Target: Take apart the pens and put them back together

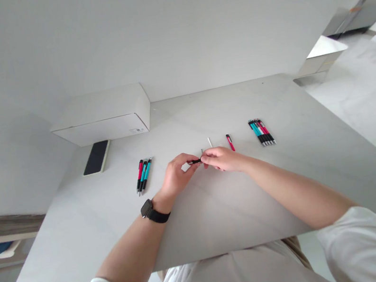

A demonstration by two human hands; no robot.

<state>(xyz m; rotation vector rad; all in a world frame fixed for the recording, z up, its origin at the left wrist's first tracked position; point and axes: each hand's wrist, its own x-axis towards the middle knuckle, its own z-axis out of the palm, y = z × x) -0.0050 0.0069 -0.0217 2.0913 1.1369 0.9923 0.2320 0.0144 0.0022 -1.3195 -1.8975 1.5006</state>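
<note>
A short black pen part (194, 161) is pinched between my two hands over the middle of the table. My left hand (176, 175), with a black watch (154, 212) on its wrist, grips one end with thumb and fingertips. My right hand (223, 159) closes on the other end, and its fingers cover part of the piece. Just beyond the right hand lie a thin white stick (210, 142) and a red pen barrel (230, 142) with a black clip. A small thin piece (202, 151) shows at the right fingertips, too small to make out.
Pens in red, black and teal (144, 176) lie side by side left of my hands. Several more pens (262, 132) form a row at the right. A phone (96, 157) and a long white box (105, 121) stand at the table's (98, 233) back left, by the wall.
</note>
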